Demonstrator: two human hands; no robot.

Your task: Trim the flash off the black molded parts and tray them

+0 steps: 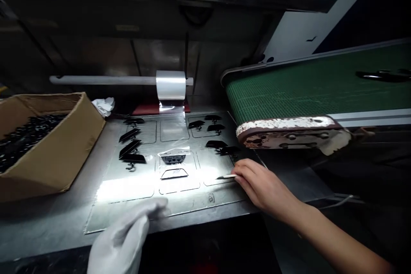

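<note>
Steel, dull and scuffed, makes up the bench (48, 227) under our hands, and a thin metal template plate (199, 203) lies flat on it with rounded rectangular outlines marked across its face. Our right hand (260, 186), bare, rests on the plate's right edge with its fingers closed around a small blade (226, 176) whose tip points left onto the lower right outline. Our left hand (128, 233), in a white glove, lies at the plate's near edge with its fingers stretched out loosely and holding nothing. Between the hands, in the middle column, a dark plastic part under a piece of clear film (174, 156) sits just above another flat dark part (174, 174). More black parts (131, 150) lie on the plate's left and right outlines. A film roll (171, 84) hangs on a rod behind the plate. A cardboard box (54, 154) of black pieces stands to the left, and a green conveyor belt (314, 90) ends just right of the plate.
</note>
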